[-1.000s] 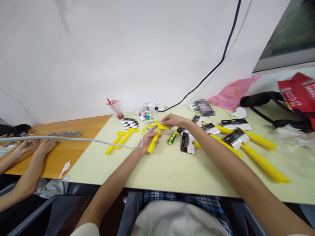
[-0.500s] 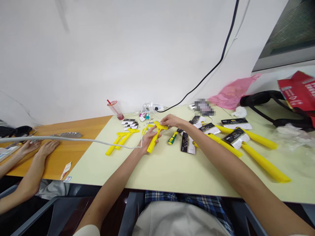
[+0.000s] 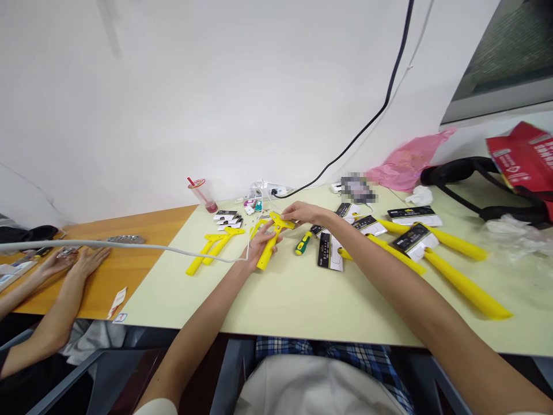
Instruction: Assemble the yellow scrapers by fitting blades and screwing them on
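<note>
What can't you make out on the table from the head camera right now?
Head view only:
- Yellow T-shaped scraper: the left hand hides part of its handle.
- Its crossbar: the right hand covers part of it.
- Small pieces by the power strip: too small to identify.
- Pixelated object: blurred out.
- Red bag: cut off by the right edge.

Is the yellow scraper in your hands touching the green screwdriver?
Apart: the head view shows a gap of tabletop between the yellow scraper and the screwdriver.
</note>
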A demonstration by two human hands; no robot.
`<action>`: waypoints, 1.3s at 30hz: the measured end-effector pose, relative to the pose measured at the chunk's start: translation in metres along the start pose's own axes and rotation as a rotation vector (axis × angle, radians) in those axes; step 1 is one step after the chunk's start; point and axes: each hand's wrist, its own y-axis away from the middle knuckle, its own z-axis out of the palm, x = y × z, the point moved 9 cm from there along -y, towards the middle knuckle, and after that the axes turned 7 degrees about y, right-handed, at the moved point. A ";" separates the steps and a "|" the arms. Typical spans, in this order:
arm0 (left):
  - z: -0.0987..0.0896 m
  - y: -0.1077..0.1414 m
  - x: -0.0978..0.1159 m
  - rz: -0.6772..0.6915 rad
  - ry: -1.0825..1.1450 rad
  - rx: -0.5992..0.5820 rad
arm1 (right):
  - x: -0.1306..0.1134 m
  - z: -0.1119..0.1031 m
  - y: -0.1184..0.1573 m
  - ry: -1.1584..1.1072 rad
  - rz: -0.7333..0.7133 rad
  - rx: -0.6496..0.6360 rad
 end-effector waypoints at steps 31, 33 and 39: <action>0.001 -0.001 -0.006 -0.050 0.004 -0.055 | -0.012 0.001 -0.010 0.267 -0.204 0.240; 0.001 0.000 -0.005 -0.047 0.020 -0.049 | -0.011 0.002 -0.011 0.272 -0.207 0.244; 0.002 0.000 -0.004 -0.041 0.040 -0.043 | -0.015 0.005 -0.008 0.220 -0.225 0.177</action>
